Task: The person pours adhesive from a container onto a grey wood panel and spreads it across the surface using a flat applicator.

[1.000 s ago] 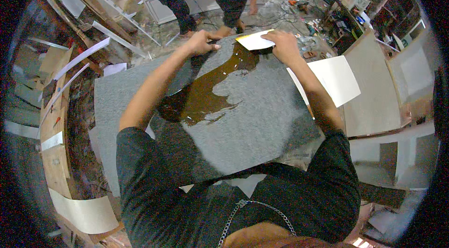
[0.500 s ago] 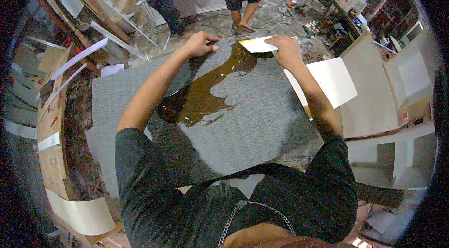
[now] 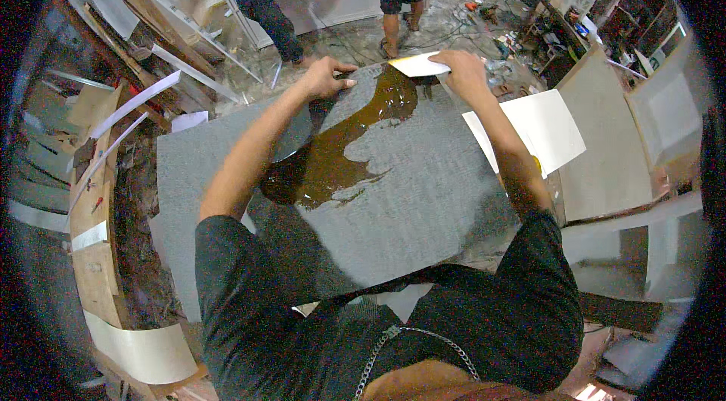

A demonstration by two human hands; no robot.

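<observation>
A grey, fine-grained sheet (image 3: 423,189) lies in front of me. A glossy brown puddle of thick liquid (image 3: 325,163) runs across it from the left middle to the far edge. My right hand (image 3: 465,76) is closed on a stiff white card (image 3: 418,65) with a yellow edge. The card is tilted, its left end over the far tip of the puddle. At the far edge of the sheet, left of the card, my left hand (image 3: 327,79) grips the edge, thumb and forefinger pointing right. A second white sheet (image 3: 541,129) lies beside my right forearm.
Two people stand beyond the sheet, near a pale panelled piece (image 3: 333,7). Cables and tools litter the floor (image 3: 446,30). A wooden bench (image 3: 94,272) with strips runs along the left. Pale boards (image 3: 605,151) stand at right; a cluttered table (image 3: 567,19) is behind them.
The white card is tilted differently and shows less of its yellow edge. My left hand stays at the sheet's edge. The view has shifted slightly, and one person beyond has changed stance.
</observation>
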